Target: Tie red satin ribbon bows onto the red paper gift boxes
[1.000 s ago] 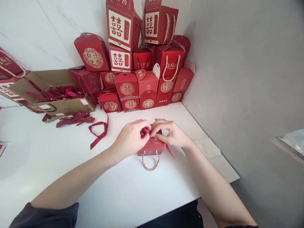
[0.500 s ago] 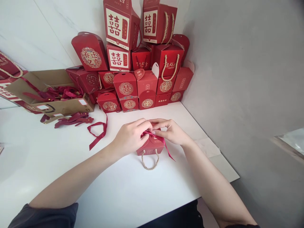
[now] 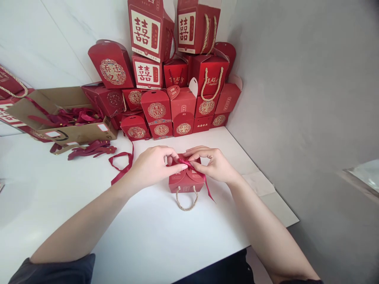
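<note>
A small red gift box (image 3: 187,184) stands on the white table with its rope handle (image 3: 186,208) hanging toward me. Across its folded top lies a dark pink ribbon (image 3: 186,162), twisted at the middle, one tail dropping over the right side. My left hand (image 3: 158,165) reaches in from the left, thumb and fingers closing on the ribbon's left part at the twist. From the right, my right hand (image 3: 211,163) pinches the ribbon between thumb and index finger, its other fingers over the box's back edge. The far side of the box top is partly hidden by my hands.
Stacked red gift boxes (image 3: 156,108) line the wall behind. At the left, a cardboard box (image 3: 79,134) holds dark red ribbons, with flower-ended strips (image 3: 91,150) in front of it. A loose ribbon (image 3: 122,173) lies near my left forearm. A grey wall (image 3: 296,98) bounds the right.
My left hand has shifted slightly left and its thumb has stretched out, uncovering the box's left top and the twisted ribbon. My right hand has barely moved and still pinches the ribbon.
</note>
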A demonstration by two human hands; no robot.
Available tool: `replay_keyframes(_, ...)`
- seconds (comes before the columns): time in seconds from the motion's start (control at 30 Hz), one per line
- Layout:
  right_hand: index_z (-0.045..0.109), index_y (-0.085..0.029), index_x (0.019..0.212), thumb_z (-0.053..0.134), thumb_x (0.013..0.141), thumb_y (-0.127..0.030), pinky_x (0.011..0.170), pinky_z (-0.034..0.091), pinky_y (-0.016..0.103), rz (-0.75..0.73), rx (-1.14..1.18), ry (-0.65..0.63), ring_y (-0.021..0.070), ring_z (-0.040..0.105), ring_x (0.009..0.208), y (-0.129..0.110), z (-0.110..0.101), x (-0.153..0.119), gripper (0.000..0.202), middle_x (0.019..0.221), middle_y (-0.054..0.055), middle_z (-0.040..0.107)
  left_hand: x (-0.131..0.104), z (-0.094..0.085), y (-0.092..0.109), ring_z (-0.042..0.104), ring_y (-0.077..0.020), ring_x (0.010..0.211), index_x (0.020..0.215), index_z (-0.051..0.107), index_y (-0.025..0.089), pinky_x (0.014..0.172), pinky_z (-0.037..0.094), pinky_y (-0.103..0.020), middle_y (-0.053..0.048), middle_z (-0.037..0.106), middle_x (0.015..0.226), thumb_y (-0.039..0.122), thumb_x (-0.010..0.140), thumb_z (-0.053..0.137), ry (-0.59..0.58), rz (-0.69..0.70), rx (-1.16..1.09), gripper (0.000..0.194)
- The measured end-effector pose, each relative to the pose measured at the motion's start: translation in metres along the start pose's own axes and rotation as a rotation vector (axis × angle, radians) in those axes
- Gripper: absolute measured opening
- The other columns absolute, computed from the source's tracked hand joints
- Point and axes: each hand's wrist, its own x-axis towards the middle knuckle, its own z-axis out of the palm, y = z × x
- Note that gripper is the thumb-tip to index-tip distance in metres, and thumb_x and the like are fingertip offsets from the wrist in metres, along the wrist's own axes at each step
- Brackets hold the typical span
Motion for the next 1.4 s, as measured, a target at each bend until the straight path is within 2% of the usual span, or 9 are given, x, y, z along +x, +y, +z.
replay_keyframes(0.3,0.07,-0.021,0.086,0.062,0.08,-0.014,0.096,0.048,0.038,0.037,-0.001,-0.021,0.0195,0.063,0.106,0.001,-0.002,0.0,0.012,0.109,0.007,0.07,0.008,-0.006,-0.008,0.054,-0.0121,0.068,0.078,0.071,0.02,0.063,0.04,-0.024,0.001,0.066,0.071,0.043,0.077,0.068,-0.167,-0.032,-0.283,0.024)
replay_keyframes(0.57,0.059,-0.021,0.075,0.056,0.071,-0.005,0.096,0.045,0.038,0.058,-0.055,0.015,0.0203,0.06,0.109,0.003,-0.013,-0.002,0.017,0.109,0.004,0.069,0.007,-0.018,-0.014,0.047,-0.0097,0.059,0.075,0.069,0.018,0.053,0.034,-0.022,0.003,0.062,0.066,0.042,0.076,0.067,-0.246,-0.045,-0.177,0.024)
replay_keyframes(0.77,0.056,-0.021,0.072,0.056,0.07,-0.004,0.094,0.046,0.038,0.015,-0.194,-0.038,0.0212,0.061,0.105,0.003,-0.024,-0.003,0.017,0.106,0.003,0.068,0.007,-0.018,-0.016,0.05,-0.0105,0.058,0.072,0.065,0.017,0.051,0.034,-0.022,0.002,0.062,0.067,0.036,0.078,0.062,-0.282,-0.02,-0.054,0.02)
replay_keyframes(0.93,0.06,-0.022,0.088,0.054,0.08,-0.008,0.096,0.045,0.04,0.007,-0.142,-0.076,0.0208,0.06,0.105,0.005,-0.025,-0.002,0.018,0.111,0.004,0.064,0.006,-0.02,-0.016,0.05,-0.0116,0.067,0.085,0.065,0.018,0.059,0.039,-0.022,0.001,0.057,0.077,0.034,0.08,0.062,-0.159,0.148,0.031,0.017)
replay_keyframes(1.03,0.061,-0.023,0.1,0.057,0.085,-0.014,0.1,0.044,0.041,-0.01,-0.112,-0.089,0.021,0.058,0.111,0.006,-0.024,-0.001,0.018,0.117,0.006,0.061,0.005,-0.027,-0.015,0.053,-0.012,0.079,0.09,0.071,0.022,0.067,0.042,-0.02,0.0,0.056,0.087,0.025,0.084,0.057,-0.302,0.286,-0.053,0.016)
replay_keyframes(1.13,0.061,-0.024,0.101,0.058,0.086,-0.015,0.101,0.044,0.041,-0.044,-0.097,-0.089,0.0207,0.057,0.114,0.006,-0.021,-0.001,0.017,0.12,0.007,0.059,0.003,-0.034,-0.013,0.056,-0.0109,0.084,0.087,0.077,0.028,0.076,0.043,-0.019,0.0,0.058,0.092,0.012,0.084,0.05,-0.472,0.391,-0.082,0.032)
replay_keyframes(1.2,0.06,-0.024,0.103,0.059,0.085,-0.013,0.103,0.043,0.042,-0.071,-0.09,-0.053,0.0207,0.055,0.117,0.006,-0.02,-0.001,0.022,0.122,0.007,0.058,0.002,-0.036,-0.013,0.056,-0.0106,0.084,0.086,0.078,0.03,0.078,0.043,-0.019,0.0,0.058,0.092,0.007,0.082,0.048,-0.443,0.419,-0.043,0.038)
replay_keyframes(1.27,0.06,-0.025,0.103,0.058,0.085,-0.009,0.103,0.042,0.042,-0.091,-0.096,-0.043,0.0205,0.054,0.119,0.006,-0.019,-0.002,0.023,0.125,0.006,0.057,0.002,-0.037,-0.014,0.055,-0.011,0.085,0.088,0.078,0.031,0.077,0.043,-0.02,0.0,0.057,0.091,0.008,0.082,0.05,-0.334,0.425,0.008,0.036)
replay_keyframes(1.4,0.062,-0.024,0.093,0.056,0.086,-0.009,0.1,0.045,0.04,-0.067,-0.138,-0.088,0.0202,0.056,0.117,0.004,-0.02,-0.002,0.018,0.124,0.006,0.058,0.003,-0.033,-0.015,0.056,-0.0126,0.084,0.097,0.075,0.031,0.077,0.043,-0.024,0.0,0.058,0.092,0.023,0.087,0.055,-0.19,0.436,0.084,0.024)
